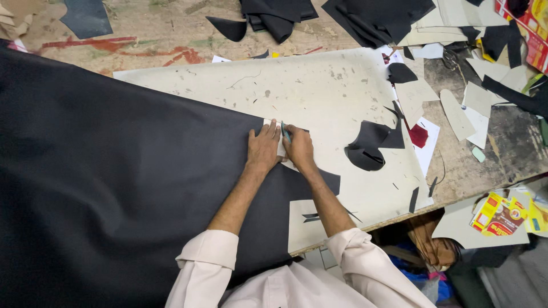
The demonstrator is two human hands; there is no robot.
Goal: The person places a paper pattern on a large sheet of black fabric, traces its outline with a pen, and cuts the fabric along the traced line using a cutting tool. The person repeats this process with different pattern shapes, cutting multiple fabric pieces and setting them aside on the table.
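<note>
A small pale pattern piece (280, 145) lies on the edge of a big black sheet (114, 188), near the middle of the cream cutting board (319, 85). The left hand (263, 149) lies flat on the piece and the sheet, its fingers (268, 130) a little spread and pressing down. The right hand (299, 147) is just beside it, touching it, and its fingers are pinched around a thin teal tool (285, 132) whose tip meets the piece. The black sheet covers the left part of the worktop (160, 34). To the right on the board lies a curled black offcut (368, 149). Further right, pale card shapes (462, 108) and black scraps are scattered on the worktop.
</note>
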